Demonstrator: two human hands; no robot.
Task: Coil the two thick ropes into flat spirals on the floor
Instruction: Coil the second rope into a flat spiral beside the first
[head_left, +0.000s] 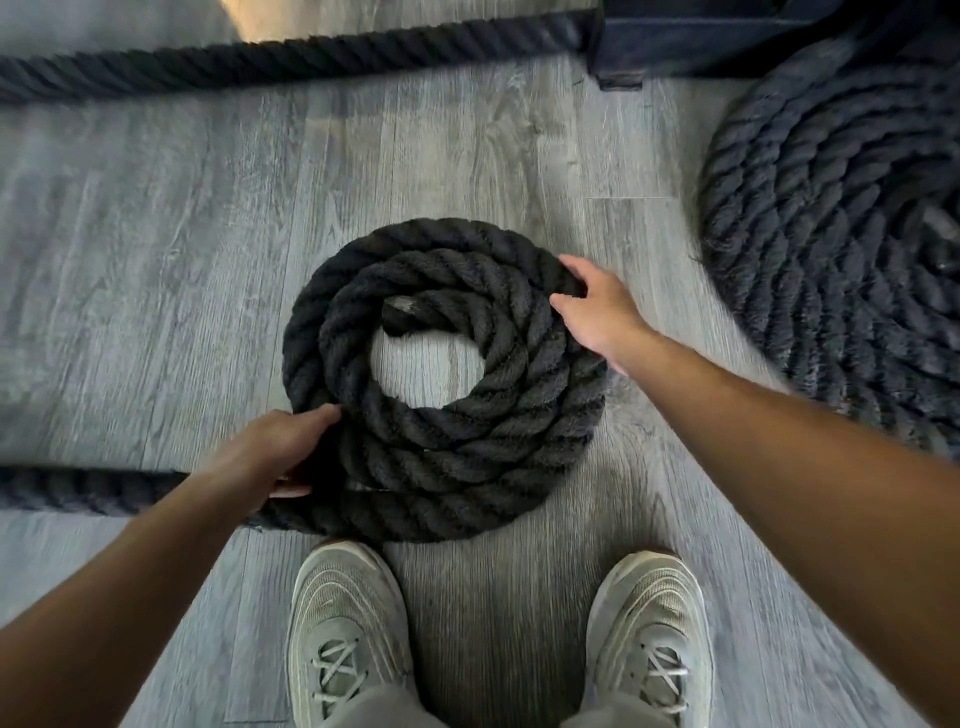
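Where the unwound length of rope (88, 491) runs in along the floor (156, 260) from the left edge, it meets the small coil (441, 384) at that coil's near-left side, under the left hand (270, 452). Item: small coil, dark thick rope, about three turns, flat on the floor just beyond the person's two shoes (348, 634), open centre, cut end (402, 312) lying at the far side of the hole. Item: left grip, fingers curled round the outermost strand at the near-left rim, grasping the rope where tail joins coil. Item: right hand (597, 312), on the far-right rim; fingertips bent onto the outer turns, seemingly steadying them; whether it truly clasps a strand cannot be told. Item: finished large coil (841, 249), flat spiral, right of the scene, well apart from the small one. Item: further straight stretch (291, 57), lying left to right across the far side, ending near a dark block (727, 36). Assessment: the tail's long axis lies leftward from the left grip, so the left hand is the nearer to feed the next turn round the rim; the second spiral is judged only begun.
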